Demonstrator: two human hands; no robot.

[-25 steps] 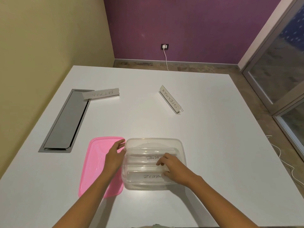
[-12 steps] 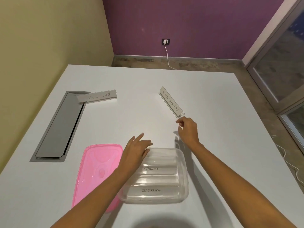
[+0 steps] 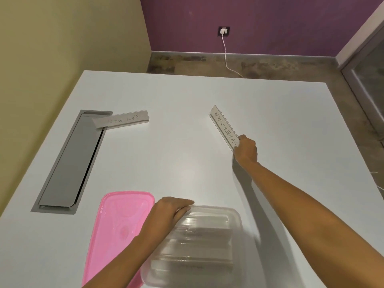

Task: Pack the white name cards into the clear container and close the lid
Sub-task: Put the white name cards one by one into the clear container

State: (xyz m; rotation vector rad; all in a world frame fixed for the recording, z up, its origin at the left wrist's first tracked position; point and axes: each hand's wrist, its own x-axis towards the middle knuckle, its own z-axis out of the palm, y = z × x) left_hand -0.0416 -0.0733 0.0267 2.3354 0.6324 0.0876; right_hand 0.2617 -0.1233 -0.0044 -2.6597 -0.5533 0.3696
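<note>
The clear container (image 3: 235, 221) sits on the white table (image 3: 187, 159) near me, with two white name cards (image 3: 199, 229) lying inside. My left hand (image 3: 168, 213) rests on its far left rim. The pink lid (image 3: 116, 231) lies flat to the left of the container. My right hand (image 3: 246, 149) is stretched out and closed on the near end of the SUPERMAN name card (image 3: 223, 126), which lies at an angle at the right. The BATMAN name card (image 3: 121, 119) stands at the far left, apart from both hands.
A grey cable hatch (image 3: 70, 163) is set into the table's left side, partly under the BATMAN card. A white cable (image 3: 227, 59) runs from a wall socket down to the floor beyond the table's far edge.
My right hand left the container, reached forward and closed on the SUPERMAN card's near end. My left hand shifted from the container's left side to its far left rim. The view tilted forward.
</note>
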